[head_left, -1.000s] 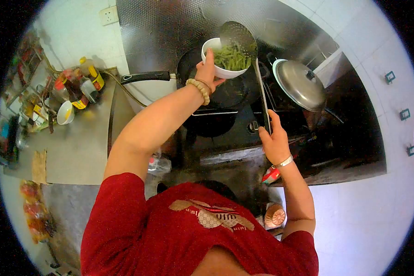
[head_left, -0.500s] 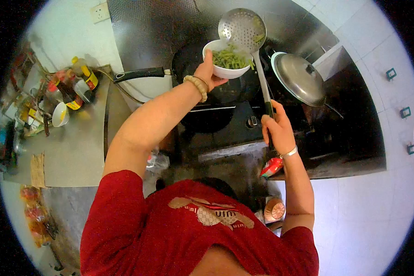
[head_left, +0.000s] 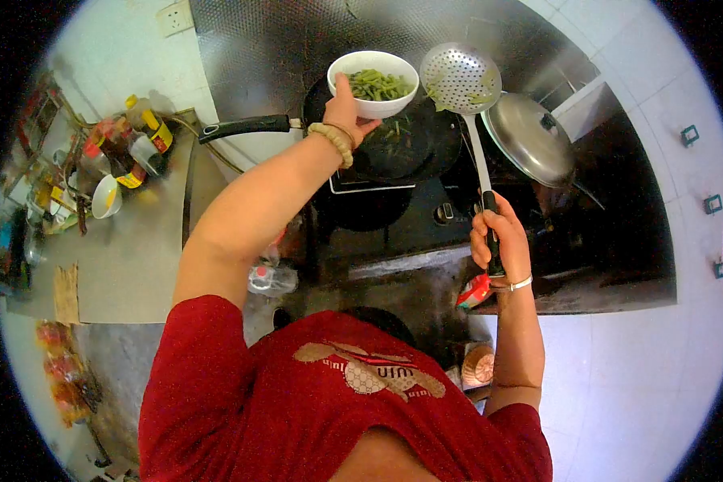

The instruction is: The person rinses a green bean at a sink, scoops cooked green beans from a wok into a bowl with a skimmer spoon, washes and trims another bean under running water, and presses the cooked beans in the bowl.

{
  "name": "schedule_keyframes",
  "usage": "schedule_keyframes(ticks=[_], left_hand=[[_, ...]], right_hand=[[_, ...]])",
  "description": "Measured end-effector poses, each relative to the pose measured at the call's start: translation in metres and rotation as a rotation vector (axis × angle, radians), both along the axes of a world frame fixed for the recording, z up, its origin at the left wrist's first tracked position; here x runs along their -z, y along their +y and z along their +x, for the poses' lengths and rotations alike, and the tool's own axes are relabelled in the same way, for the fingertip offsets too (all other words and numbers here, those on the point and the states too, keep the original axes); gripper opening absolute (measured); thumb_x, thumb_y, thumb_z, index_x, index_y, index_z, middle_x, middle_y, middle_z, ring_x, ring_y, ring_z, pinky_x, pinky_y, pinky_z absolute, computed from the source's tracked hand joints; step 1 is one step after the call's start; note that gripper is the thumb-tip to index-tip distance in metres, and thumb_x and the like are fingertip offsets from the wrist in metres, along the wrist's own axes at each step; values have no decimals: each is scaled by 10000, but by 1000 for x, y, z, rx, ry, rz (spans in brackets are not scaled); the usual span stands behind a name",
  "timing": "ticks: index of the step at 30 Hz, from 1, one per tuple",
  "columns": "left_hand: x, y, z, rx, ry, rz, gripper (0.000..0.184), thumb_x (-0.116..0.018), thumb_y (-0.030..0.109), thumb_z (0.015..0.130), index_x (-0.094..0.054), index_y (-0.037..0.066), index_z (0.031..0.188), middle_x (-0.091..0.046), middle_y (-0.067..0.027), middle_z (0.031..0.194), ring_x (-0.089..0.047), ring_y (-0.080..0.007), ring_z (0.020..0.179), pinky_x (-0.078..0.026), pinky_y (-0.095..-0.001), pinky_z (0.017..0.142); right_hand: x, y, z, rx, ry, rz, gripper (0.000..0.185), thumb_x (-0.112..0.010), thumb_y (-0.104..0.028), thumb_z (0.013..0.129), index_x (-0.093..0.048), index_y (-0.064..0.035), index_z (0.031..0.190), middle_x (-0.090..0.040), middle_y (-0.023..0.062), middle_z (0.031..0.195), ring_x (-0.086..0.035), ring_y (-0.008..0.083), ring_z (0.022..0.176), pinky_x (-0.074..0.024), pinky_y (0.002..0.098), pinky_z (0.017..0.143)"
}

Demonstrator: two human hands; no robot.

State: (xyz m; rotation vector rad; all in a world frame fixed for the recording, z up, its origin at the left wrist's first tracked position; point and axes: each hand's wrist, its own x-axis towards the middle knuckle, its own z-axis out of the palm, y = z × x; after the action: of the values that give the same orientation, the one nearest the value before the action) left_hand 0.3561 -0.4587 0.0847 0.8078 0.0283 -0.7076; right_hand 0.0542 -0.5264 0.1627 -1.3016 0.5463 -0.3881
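Note:
My left hand [head_left: 347,112] grips a white bowl [head_left: 394,107] by its left side, thumb over the rim. Green vegetable pieces [head_left: 375,85] lie in the bowl, which is above a black wok [head_left: 434,157]. A few green bits show in the wok. My right hand [head_left: 504,239] is closed round the black handle of a perforated metal ladle [head_left: 460,78]. The ladle's head is up beside the bowl on the right, apart from it, with some green pieces stuck to it.
A metal lid [head_left: 526,136] sits right of the wok. The wok's handle [head_left: 249,127] points left. On the left counter [head_left: 136,265] stand several bottles [head_left: 154,128] and a small white bowl [head_left: 107,198]. A red packet [head_left: 473,292] lies at the stove's front edge.
The bowl in my left hand has moved left and slightly up. The ladle has swung from over the bowl to its right, and its scoop now faces up.

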Motion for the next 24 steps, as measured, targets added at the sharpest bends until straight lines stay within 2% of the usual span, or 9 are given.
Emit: schedule_keyframes(ticks=[5,11,12,13,15,16,18,21,24], left_hand=[[-11,32,-7,17,-29,-48,702,-359,619,838,-321,89,1296,-437,-171,1216,-489,-332,1059,-473,-489,810],[-10,114,-2,15,-58,-70,633,-391,572,858,-335,113,1290,-395,-145,1263,-434,-321,1115,-431,-485,890],[-14,131,-6,-1,-62,-57,624,-392,566,861,-343,116,1289,-399,-140,1264,-432,-319,1119,-431,-484,891],[-16,149,-10,-17,-67,-43,615,-393,560,864,-351,118,1289,-403,-136,1265,-430,-317,1123,-430,-483,892],[-17,184,-12,-48,-42,-7,589,-379,560,869,-368,146,1287,-420,-115,1268,-435,-297,1133,-414,-483,913],[-16,201,-14,-78,-19,24,565,-364,559,874,-386,174,1286,-438,-94,1272,-439,-277,1143,-397,-483,934],[-18,236,-29,-133,-43,57,572,-360,567,871,-386,176,1287,-436,-93,1276,-440,-274,1144,-402,-474,931],[-6,289,-44,-212,-60,110,584,-369,577,862,-386,178,1289,-434,-88,1283,-441,-270,1146,-412,-455,925],[16,339,-56,-278,-26,124,586,-389,568,862,-371,175,1297,-417,-77,1293,-433,-264,1148,-410,-440,924]], right_hand=[[3,-11,6,15,72,70,341,-449,-118,859,-396,-60,1191,-445,50,648,-370,104,358,-293,217,314],[42,-51,31,-89,432,-687,417,-529,-121,782,-427,3,1167,-526,79,643,-474,132,385,-385,268,357],[33,-48,36,-124,551,-808,441,-520,-128,790,-399,3,1194,-587,162,732,-578,243,509,-473,340,486],[37,-52,39,-129,550,-804,441,-520,-128,790,-399,3,1194,-587,162,732,-578,243,509,-473,340,486],[52,-70,41,-74,578,-1120,472,-511,-133,799,-361,-8,1228,-601,249,854,-602,380,729,-488,406,682],[61,-82,40,-77,600,-1189,467,-496,-105,822,-339,-19,1253,-569,150,700,-524,207,429,-436,319,427],[53,-75,39,-120,611,-1214,477,-494,-104,821,-332,-16,1261,-569,150,703,-524,203,429,-435,317,425],[22,-37,40,-177,714,-908,502,-485,-92,815,-315,-1,1279,-551,124,689,-507,182,419,-425,305,412],[23,-31,41,-394,602,-551,436,-502,-128,821,-365,-15,1220,-485,54,620,-464,161,394,-386,291,365]])
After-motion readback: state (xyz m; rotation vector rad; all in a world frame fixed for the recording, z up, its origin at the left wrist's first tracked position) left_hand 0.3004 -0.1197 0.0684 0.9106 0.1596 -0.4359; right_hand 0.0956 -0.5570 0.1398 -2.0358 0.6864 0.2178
